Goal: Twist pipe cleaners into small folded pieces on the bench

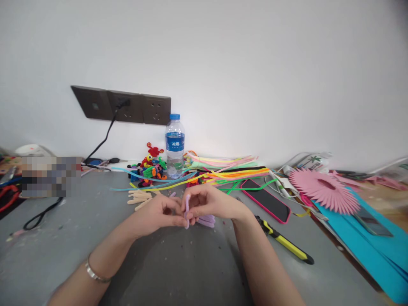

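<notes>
Pale wooden craft sticks lie on the grey tabletop, just beside the left hand, whose thumb and finger pinch a slender, fuzzy lilac pipe cleaner. This strand stands roughly upright between the hands, grasped also by the right hand. Near it lie bundled lilac lengths; farther right, a pink-edged black phone and a yellow-and-black handled tool.

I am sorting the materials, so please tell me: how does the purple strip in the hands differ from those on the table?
The held strip stands nearly upright, while the other strips lie sideways. The left hand and right hand pinch the held strip; the other strips are grouped beyond. Both are pale purple.
</notes>
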`<action>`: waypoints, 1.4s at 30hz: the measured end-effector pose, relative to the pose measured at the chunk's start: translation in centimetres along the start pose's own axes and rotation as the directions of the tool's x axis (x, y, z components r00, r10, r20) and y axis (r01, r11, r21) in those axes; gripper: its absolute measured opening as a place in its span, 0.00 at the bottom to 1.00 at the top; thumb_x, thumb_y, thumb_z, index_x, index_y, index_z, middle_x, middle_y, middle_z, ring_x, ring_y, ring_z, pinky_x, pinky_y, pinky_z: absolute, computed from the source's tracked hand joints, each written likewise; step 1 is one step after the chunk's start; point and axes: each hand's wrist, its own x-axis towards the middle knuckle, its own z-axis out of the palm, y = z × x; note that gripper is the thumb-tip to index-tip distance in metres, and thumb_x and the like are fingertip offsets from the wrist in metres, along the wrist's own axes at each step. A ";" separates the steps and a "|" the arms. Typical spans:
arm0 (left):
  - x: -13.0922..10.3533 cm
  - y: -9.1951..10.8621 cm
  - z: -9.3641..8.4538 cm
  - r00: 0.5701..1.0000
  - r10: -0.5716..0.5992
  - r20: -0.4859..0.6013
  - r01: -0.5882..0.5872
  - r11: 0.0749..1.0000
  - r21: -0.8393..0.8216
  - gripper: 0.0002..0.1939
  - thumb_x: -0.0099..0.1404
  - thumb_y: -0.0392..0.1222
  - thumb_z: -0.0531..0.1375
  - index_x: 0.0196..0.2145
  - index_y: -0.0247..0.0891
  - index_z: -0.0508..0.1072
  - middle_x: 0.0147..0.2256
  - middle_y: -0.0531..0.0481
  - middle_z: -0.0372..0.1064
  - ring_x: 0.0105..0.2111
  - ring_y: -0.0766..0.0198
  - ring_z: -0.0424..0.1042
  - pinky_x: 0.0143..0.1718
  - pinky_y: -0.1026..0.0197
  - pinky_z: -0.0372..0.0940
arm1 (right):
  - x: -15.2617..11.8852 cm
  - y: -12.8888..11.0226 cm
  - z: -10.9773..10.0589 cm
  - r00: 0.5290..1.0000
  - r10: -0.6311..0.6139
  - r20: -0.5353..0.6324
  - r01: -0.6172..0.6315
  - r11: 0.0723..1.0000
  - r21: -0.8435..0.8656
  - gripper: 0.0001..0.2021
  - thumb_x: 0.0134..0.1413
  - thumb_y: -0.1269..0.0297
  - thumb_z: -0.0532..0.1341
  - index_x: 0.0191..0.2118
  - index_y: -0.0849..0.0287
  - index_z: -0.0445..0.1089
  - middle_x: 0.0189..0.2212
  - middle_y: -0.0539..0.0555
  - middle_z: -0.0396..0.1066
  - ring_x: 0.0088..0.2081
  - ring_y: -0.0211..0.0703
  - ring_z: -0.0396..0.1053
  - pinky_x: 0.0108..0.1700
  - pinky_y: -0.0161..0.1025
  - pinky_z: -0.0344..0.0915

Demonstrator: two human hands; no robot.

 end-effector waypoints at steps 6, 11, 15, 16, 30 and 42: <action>0.1 0.1 0.2 0.994 -0.011 -0.108 0.011 1.000 0.001 0.10 0.59 0.47 0.64 0.30 0.38 0.81 0.37 0.45 0.77 0.39 0.55 0.73 0.41 0.59 0.63 | 0.0 -0.2 -0.2 0.996 -0.021 -0.086 0.014 0.997 -0.081 0.11 0.51 0.60 0.67 0.32 0.63 0.72 0.28 0.51 0.73 0.28 0.34 0.70 0.35 0.33 0.69; 0.5 -0.3 0.1 0.928 0.043 -0.371 0.023 0.985 0.171 0.10 0.58 0.46 0.64 0.26 0.37 0.79 0.26 0.49 0.74 0.27 0.61 0.68 0.29 0.64 0.58 | 0.9 0.0 0.1 0.945 -0.182 -0.271 0.122 0.967 -0.224 0.09 0.54 0.62 0.65 0.30 0.63 0.72 0.28 0.50 0.71 0.29 0.34 0.68 0.33 0.32 0.64; 0.5 -0.5 0.0 0.870 0.134 -0.474 0.023 0.950 0.310 0.10 0.59 0.44 0.63 0.24 0.38 0.77 0.23 0.52 0.71 0.23 0.65 0.63 0.26 0.64 0.54 | 1.7 0.6 0.4 0.907 -0.215 -0.362 0.133 0.962 -0.238 0.10 0.53 0.62 0.65 0.28 0.63 0.70 0.25 0.49 0.69 0.28 0.35 0.67 0.33 0.32 0.63; 0.5 -0.5 0.0 0.862 0.160 -0.480 0.015 0.941 0.339 0.10 0.60 0.44 0.62 0.24 0.38 0.78 0.24 0.52 0.71 0.24 0.65 0.63 0.27 0.64 0.55 | 1.8 0.7 0.4 0.906 -0.204 -0.370 0.122 0.965 -0.232 0.10 0.53 0.62 0.65 0.28 0.62 0.70 0.25 0.49 0.69 0.28 0.35 0.67 0.33 0.33 0.63; 1.2 -1.3 1.4 0.877 -0.231 -0.421 -0.195 0.631 -0.751 0.11 0.55 0.47 0.69 0.30 0.37 0.77 0.32 0.50 0.73 0.32 0.67 0.69 0.29 0.68 0.62 | 3.2 1.4 2.0 0.553 -0.769 -0.321 0.251 0.521 -0.816 0.07 0.58 0.67 0.60 0.28 0.58 0.68 0.24 0.50 0.61 0.28 0.39 0.60 0.31 0.36 0.59; 1.5 -1.4 1.0 0.795 -0.300 -0.527 -0.207 0.682 -0.701 0.13 0.47 0.46 0.73 0.28 0.36 0.80 0.33 0.49 0.75 0.31 0.67 0.68 0.33 0.66 0.63 | 2.3 1.3 0.8 0.692 -0.704 -0.160 0.249 0.441 -0.862 0.07 0.60 0.71 0.57 0.37 0.57 0.73 0.33 0.54 0.68 0.36 0.40 0.67 0.38 0.37 0.64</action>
